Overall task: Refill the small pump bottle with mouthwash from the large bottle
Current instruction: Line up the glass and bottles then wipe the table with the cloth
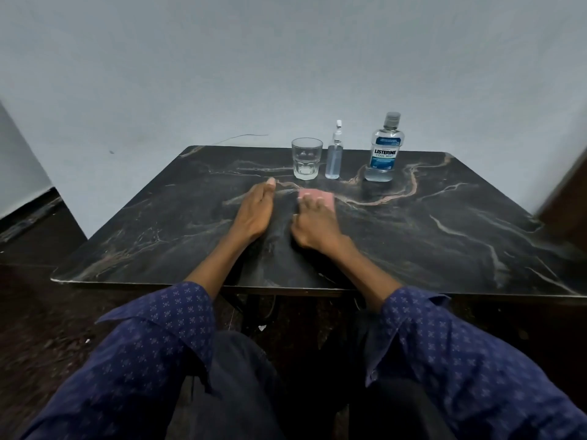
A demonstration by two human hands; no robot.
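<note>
Clearly the right hand (317, 223), fingers flat on a pink cloth (317, 195) and gripping nothing, lies nearer the upright clear large mouthwash bottle (385, 150) and slim clear small pump bottle (335, 155) up-right of it; the left hand (255, 211) rests open.

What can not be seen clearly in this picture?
- Head view: the pink object is blurred and half under the right hand; what it is cannot be told.
- Small print on the large bottle: too small.
- Fill level of the pump bottle: unclear.
</note>
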